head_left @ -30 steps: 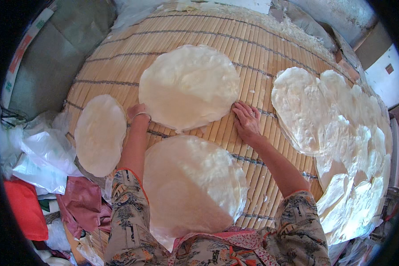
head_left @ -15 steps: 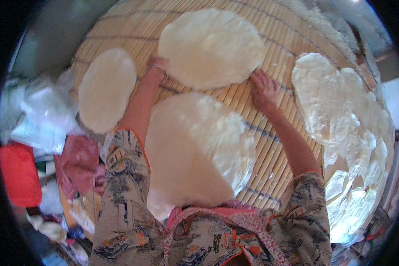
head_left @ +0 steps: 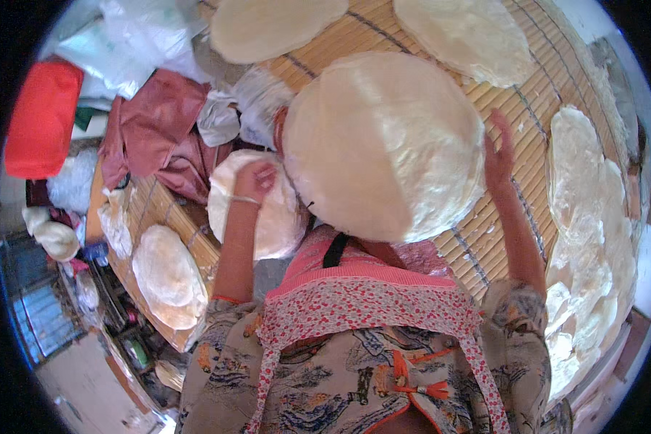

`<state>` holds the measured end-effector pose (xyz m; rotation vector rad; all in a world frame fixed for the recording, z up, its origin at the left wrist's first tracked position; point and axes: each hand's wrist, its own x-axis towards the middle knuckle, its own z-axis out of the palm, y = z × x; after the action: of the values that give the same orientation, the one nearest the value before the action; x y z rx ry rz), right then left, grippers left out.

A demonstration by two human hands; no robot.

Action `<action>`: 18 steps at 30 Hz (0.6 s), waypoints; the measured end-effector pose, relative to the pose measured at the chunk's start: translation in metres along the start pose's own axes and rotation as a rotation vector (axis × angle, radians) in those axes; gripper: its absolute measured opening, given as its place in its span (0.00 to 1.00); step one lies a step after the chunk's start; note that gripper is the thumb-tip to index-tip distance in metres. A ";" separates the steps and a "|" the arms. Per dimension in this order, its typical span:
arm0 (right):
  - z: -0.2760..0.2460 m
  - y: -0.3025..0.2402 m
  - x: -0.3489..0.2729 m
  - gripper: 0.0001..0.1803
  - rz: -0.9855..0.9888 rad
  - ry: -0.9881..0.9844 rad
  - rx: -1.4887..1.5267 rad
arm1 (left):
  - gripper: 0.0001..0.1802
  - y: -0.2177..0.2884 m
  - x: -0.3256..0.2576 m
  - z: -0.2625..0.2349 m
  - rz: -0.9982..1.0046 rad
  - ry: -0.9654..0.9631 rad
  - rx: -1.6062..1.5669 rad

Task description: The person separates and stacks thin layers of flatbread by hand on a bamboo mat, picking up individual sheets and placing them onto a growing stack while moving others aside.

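A large round pale sheet (head_left: 383, 145) lies in front of me on the bamboo mat (head_left: 484, 249). My right hand (head_left: 499, 148) hovers at its right edge, fingers apart, holding nothing. My left hand (head_left: 253, 181) rests on a stack of smaller round white sheets (head_left: 264, 220) at my left. Its fingers are bent down onto the top sheet, and I cannot tell whether they grip it. More round sheets lie on the mat at the top left (head_left: 267, 25) and the top right (head_left: 470, 36).
Several overlapping sheets (head_left: 593, 239) cover the mat's right side. Another round sheet (head_left: 168, 275) lies on a small bamboo tray at lower left. A maroon cloth (head_left: 159, 134), a red bundle (head_left: 43, 119) and white plastic bags (head_left: 137, 36) crowd the left.
My view has swung left and down. Both hands have left the far sheet. The left hand has gone to the stack at my left, and the right hand has lifted beside the near sheet.
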<state>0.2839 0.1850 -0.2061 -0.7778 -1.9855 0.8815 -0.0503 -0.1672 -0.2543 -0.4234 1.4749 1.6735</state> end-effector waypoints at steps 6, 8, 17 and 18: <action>0.069 -0.110 -0.095 0.27 -0.353 -0.620 -0.161 | 0.17 -0.059 -0.072 0.041 -0.312 -0.475 -0.275; 0.069 -0.119 -0.102 0.25 -0.316 -0.620 -0.207 | 0.18 -0.061 -0.084 0.053 -0.286 -0.578 -0.318; -0.027 -0.030 -0.082 0.33 -0.144 -0.350 -0.393 | 0.20 -0.083 -0.108 0.071 -0.022 -0.515 -0.005; -0.030 -0.030 -0.070 0.33 -0.131 -0.391 -0.310 | 0.19 -0.083 -0.104 0.069 0.026 -0.501 0.046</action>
<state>0.3374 0.1232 -0.1992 -0.6699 -2.5301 0.6941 0.0928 -0.1451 -0.2160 0.0451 1.1442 1.6122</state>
